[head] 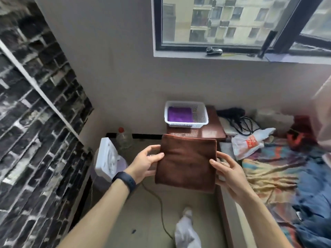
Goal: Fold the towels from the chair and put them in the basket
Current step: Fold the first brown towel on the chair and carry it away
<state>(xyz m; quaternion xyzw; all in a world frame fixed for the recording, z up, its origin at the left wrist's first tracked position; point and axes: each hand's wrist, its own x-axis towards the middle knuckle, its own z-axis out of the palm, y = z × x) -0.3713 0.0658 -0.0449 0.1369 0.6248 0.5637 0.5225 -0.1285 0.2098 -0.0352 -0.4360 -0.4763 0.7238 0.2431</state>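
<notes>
In the head view, the person is holding a folded brown towel (186,161) in the air, a little below the middle of the picture. The left hand (145,163), at 9 o'clock from the towel, is pinching its left edge, with the thumb lying on top of the cloth and the fingers going under it. A black wristband (125,179) is sitting on this wrist. The right hand (227,174), at 3 o'clock from the towel, is gripping the right edge in the same manner, thumb in front and fingers behind. At 12 o'clock from the towel, a white plastic basket (186,124) is standing on a reddish-brown wooden surface (213,129) against the wall, and a folded purple towel (180,114) is lying inside it. A white fan (106,158) and a plastic bottle (123,138) with a red cap are standing on the floor at 9 to 10 o'clock. A colourful bed cover (277,176) is spreading at 3 o'clock, with a white plastic bag (247,142) on it.
</notes>
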